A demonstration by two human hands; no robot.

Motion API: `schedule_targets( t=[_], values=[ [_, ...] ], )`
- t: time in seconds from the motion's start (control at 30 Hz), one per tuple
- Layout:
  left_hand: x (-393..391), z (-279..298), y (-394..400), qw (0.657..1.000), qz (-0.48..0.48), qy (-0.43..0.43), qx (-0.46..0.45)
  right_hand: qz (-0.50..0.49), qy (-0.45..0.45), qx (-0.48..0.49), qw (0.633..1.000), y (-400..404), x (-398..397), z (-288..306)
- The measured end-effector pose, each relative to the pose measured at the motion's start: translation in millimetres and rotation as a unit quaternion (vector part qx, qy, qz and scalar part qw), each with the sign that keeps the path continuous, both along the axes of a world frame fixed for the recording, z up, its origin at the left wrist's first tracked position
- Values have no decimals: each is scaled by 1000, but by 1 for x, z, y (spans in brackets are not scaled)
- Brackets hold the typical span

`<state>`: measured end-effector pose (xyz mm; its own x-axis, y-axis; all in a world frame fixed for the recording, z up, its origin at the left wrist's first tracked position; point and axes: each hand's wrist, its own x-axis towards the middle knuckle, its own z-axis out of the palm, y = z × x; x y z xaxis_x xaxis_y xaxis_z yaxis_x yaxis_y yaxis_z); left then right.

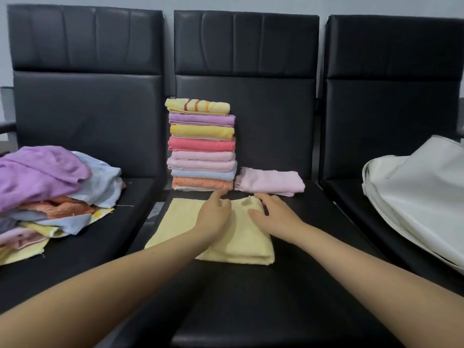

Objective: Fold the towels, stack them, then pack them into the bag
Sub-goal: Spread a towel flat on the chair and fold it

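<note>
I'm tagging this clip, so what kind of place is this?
Probably a waiting area or office lobby: black padded chairs stand joined in a row against a plain pale wall, and their seats serve as the surface for the towel stack.

Pale yellow towel [180, 222]; white bag [416, 197]; black seats [251, 297].

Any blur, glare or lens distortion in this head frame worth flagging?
Head view: wide-angle bowing curves the black chairs near the edges; soft, even light, faint sheen on the backrests; the left hand and right hand on the yellow towel look slightly soft; the towel stack is fairly sharp.
</note>
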<state>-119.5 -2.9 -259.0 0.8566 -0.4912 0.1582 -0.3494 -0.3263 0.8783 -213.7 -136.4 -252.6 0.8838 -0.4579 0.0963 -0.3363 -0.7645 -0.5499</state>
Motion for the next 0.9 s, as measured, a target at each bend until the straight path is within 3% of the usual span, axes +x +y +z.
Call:
schedule_targets(
  t=[0.07,0.13,0.2,0.27,0.4,0.53,0.63,0.77,0.83,0.9],
  values=[
    [1,-3,10,982,-10,-151,111,31,55,-27,998,5,2,-9],
    [2,-15,17,922,-26,-272,275,43,124,-71,989,12,3,-18],
    [4,-24,20,890,-65,-262,368,33,162,-104,981,18,4,-25],
    [7,-26,22,891,-87,-215,390,18,156,-112,981,21,6,-27],
    [8,-23,21,896,-90,-210,381,-4,103,-95,990,23,5,-29],
    [12,-19,22,934,-77,-170,303,-59,-52,75,994,26,2,-20],
    [16,-14,27,962,-50,-134,233,-144,-70,272,949,26,4,-10],
    [18,-7,32,980,-27,-113,163,-161,-46,451,877,23,5,0],
    [17,0,33,989,-12,-84,123,-163,-69,485,856,19,8,5],
    [16,5,35,997,1,-26,79,-160,-80,478,860,18,8,18]
  ],
)
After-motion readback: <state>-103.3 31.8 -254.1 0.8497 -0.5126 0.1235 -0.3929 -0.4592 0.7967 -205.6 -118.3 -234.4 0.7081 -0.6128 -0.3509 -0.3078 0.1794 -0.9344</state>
